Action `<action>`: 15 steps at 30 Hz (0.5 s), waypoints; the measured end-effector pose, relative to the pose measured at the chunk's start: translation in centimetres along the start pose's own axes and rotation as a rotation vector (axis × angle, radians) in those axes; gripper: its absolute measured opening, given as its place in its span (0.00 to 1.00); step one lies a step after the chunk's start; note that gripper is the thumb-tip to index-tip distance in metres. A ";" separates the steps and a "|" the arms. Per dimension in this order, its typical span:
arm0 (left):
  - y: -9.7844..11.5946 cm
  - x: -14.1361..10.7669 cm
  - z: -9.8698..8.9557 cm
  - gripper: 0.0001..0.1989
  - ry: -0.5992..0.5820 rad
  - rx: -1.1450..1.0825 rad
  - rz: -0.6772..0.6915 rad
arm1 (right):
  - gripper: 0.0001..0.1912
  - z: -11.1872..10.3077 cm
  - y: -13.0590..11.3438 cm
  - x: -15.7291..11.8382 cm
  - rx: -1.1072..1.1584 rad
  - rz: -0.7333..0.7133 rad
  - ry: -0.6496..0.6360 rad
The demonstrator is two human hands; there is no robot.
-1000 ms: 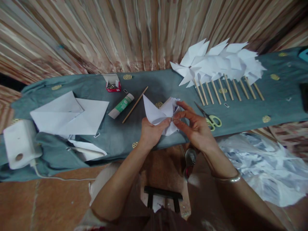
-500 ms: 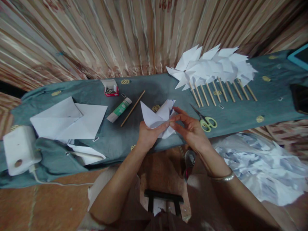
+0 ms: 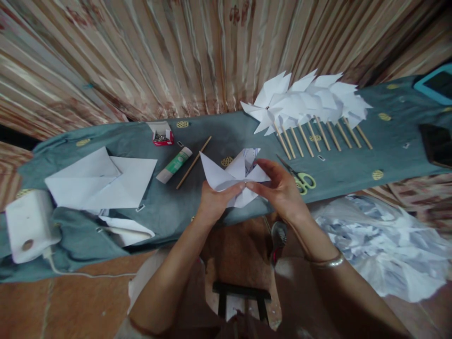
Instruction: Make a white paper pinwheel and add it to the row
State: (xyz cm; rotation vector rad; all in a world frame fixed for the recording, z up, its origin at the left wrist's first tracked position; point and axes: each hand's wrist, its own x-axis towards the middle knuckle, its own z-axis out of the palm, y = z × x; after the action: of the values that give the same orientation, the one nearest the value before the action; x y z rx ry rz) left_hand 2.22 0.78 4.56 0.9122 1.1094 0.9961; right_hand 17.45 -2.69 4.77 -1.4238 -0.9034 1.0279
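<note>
Both hands hold a white paper pinwheel above the front edge of the cloth-covered table. My left hand is closed on its left side, thumb reaching to the centre. From the right, my right hand grips it, its thumb beside a small pin head at the middle. The fingers underneath are hidden by the paper. A wooden stick lies left of the pinwheel, next to a green and white glue stick. Scissors with light green handles rest just beyond my right hand.
Finished pinwheels on sticks overlap in a row at the back right. A red box of pins sits open at the back. Folded paper sheets and a white device are at left. A bag of paper scraps stands at lower right.
My right hand's fingers have shifted from pinching at the centre to gripping the right side. The pinwheel's right blade and the pin head now show. The view has shifted slightly.
</note>
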 end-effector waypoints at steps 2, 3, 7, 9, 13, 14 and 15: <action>-0.1 0.0 -0.1 0.21 -0.022 -0.006 -0.001 | 0.42 -0.2 -0.5 0.0 0.043 0.082 -0.025; -0.2 0.0 -0.1 0.21 -0.033 -0.003 -0.002 | 0.40 -0.3 -0.8 -0.1 0.065 0.118 -0.057; -0.3 -0.2 0.0 0.21 -0.053 -0.006 -0.036 | 0.24 -0.9 -1.7 -0.2 0.148 0.247 -0.199; -0.6 -0.3 0.0 0.23 -0.070 -0.037 -0.054 | 0.20 -1.1 -1.8 -0.3 0.177 0.293 -0.203; -1.2 -0.1 -0.1 0.25 -0.089 -0.058 -0.076 | 0.17 -1.3 -1.6 -0.3 0.191 0.356 -0.205; -1.3 -0.1 -0.1 0.25 -0.087 -0.057 -0.082 | 0.17 -1.3 -1.6 -0.3 0.192 0.366 -0.208; -1.4 0.0 -0.1 0.25 -0.086 -0.058 -0.089 | 0.17 -1.3 -1.5 -0.4 0.193 0.374 -0.209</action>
State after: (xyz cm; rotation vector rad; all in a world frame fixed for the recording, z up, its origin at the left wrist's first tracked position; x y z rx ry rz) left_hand 2.40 0.32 3.21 0.8437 1.0350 0.9032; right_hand 18.61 -3.30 6.35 -1.3660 -0.6737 1.5247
